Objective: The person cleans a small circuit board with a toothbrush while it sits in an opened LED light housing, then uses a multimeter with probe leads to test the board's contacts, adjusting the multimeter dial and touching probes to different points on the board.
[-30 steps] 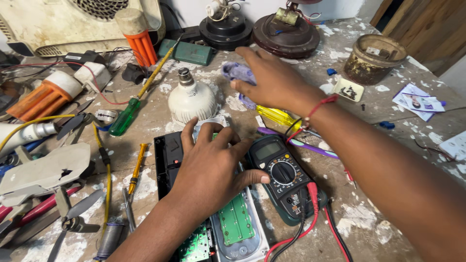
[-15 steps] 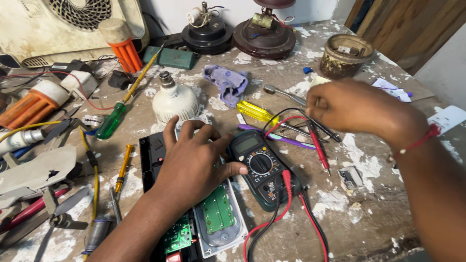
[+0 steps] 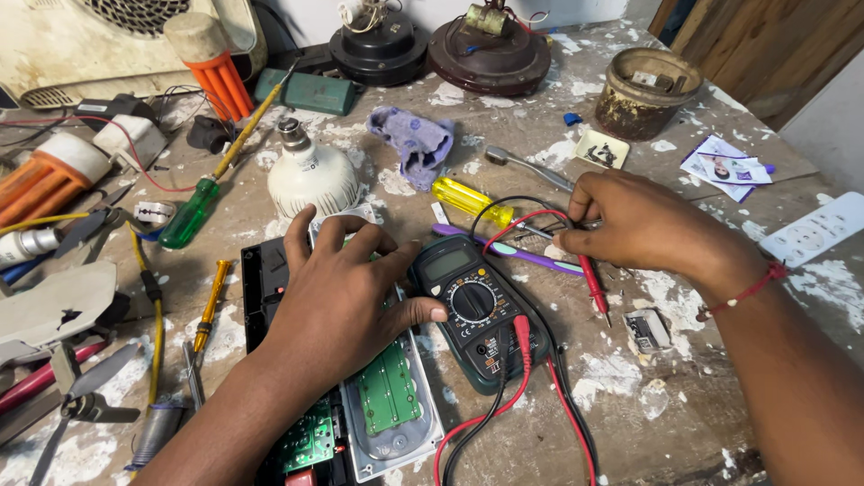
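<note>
The left hand (image 3: 337, 297) lies flat, fingers spread, on the opened white casing (image 3: 396, 432), thumb touching the multimeter (image 3: 477, 310). The right hand (image 3: 643, 225) pinches the red probe (image 3: 594, 283) between closed fingertips.

A second ago the right hand (image 3: 643, 225) reaches far across the counter (image 3: 630, 396) to the crumpled purple cloth (image 3: 416, 142) near the far edge. Now it lies nearer the right edge, its fingers (image 3: 576, 236) pinched on the red-handled test probe (image 3: 592, 281), whose red and black leads (image 3: 513, 214) arch up over the yellow-handled screwdriver (image 3: 468, 200). The cloth, covered by that hand before, now lies in the open. The left hand (image 3: 342, 288) spreads a little, thumb tip now against the dark green multimeter (image 3: 477, 310).
</note>
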